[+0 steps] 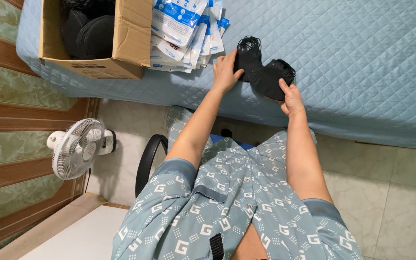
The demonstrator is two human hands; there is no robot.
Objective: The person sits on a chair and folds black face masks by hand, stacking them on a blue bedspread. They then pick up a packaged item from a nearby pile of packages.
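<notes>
Two stacks of black face masks lie on the quilted light-blue bed (352, 58). My left hand (226, 71) rests on the left stack of black masks (248, 57), fingers around its edge. My right hand (291, 97) grips the lower edge of the right stack of black masks (274, 77). The two stacks touch each other, their ear loops bunched on top. Both forearms reach out from my patterned blue shirt.
A cardboard box (126, 43) holding more black masks stands at the bed's left end. A pile of white-and-blue plastic packets (184, 33) leans beside it. A white fan (75, 148) and a black chair arm (146, 163) stand on the tiled floor.
</notes>
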